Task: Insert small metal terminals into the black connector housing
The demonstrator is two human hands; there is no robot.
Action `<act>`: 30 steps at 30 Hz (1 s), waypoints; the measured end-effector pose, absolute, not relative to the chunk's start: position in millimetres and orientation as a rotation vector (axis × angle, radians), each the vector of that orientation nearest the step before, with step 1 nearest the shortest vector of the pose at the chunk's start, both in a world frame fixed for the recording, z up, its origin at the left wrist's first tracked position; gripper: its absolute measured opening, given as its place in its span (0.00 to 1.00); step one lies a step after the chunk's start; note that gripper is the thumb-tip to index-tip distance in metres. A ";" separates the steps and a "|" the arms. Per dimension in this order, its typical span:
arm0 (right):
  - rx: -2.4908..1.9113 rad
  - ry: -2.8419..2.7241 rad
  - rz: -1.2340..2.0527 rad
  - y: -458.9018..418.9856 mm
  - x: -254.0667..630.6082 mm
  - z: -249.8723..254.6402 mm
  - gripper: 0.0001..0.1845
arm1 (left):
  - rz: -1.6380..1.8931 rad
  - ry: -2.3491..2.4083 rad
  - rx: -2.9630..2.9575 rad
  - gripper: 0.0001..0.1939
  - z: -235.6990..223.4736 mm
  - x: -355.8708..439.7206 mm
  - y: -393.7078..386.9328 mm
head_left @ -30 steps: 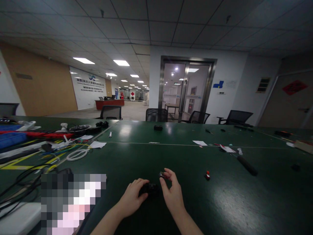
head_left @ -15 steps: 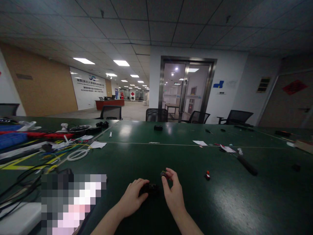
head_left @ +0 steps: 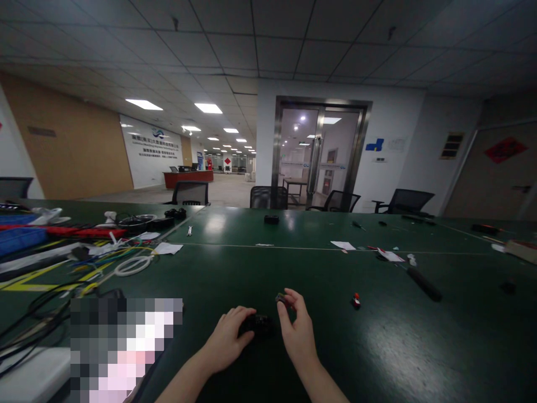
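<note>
On the green tabletop [head_left: 335, 352], my left hand [head_left: 229, 338] is wrapped round one end of a small black block-shaped object [head_left: 260, 323]. Its fingers and thumb cover the left part of it, and its kind is too dark to make out. A little higher and to the right, my right hand [head_left: 297, 324] pinches a small dark piece [head_left: 280, 298] between thumb and fingertips. That piece is held apart from the black object. To the right of my right hand lies a small red and white item [head_left: 356, 300].
Cables [head_left: 42, 313], a coiled white tube [head_left: 133, 266] and blue bins [head_left: 20, 238] crowd the left side. A black-handled tool [head_left: 423, 282] lies at the right. Paper scraps [head_left: 343, 245] and another black block [head_left: 271, 219] are farther back. Chairs [head_left: 268, 197] line the far edge.
</note>
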State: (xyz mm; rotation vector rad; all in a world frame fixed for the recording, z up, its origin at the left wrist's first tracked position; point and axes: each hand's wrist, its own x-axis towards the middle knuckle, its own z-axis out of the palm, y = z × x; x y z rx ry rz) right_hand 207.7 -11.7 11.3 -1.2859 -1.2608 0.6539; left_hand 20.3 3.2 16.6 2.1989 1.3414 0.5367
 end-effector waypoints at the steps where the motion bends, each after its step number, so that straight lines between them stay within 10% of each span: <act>1: -1.283 -1.255 0.651 -12.3 207.6 11.9 0.20 | 0.539 1.340 2.203 0.22 16.3 20.2 3.3; 30: -1.262 -1.301 0.586 -9.8 207.5 9.5 0.19 | 0.581 1.337 2.220 0.21 14.4 20.7 4.2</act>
